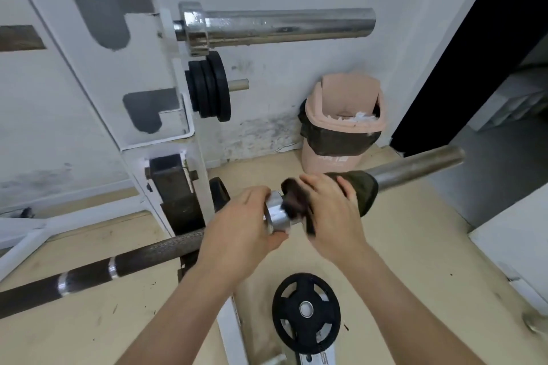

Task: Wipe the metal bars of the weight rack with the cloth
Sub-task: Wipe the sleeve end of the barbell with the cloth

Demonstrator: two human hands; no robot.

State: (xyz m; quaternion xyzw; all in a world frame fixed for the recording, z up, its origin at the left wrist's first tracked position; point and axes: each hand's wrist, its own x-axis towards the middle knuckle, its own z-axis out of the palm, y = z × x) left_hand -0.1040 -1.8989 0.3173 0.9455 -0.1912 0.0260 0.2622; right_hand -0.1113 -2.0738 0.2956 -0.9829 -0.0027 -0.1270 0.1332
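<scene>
Chrome collar [277,215] of the lower barbell [415,167] is gripped by the left hand [240,225]. The right hand [332,216] curls round the dark cloth [361,190], which is wrapped on the sleeve's inner end, just beside the collar.

Tan floor [400,261], pink bin [326,161] standing, black plate [307,287] seemingly lying flat

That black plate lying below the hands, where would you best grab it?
Probably from above, by the rim at one of its cut-out openings: the plate lies about flat, face up, so the openings give a hold around the rim.
</scene>
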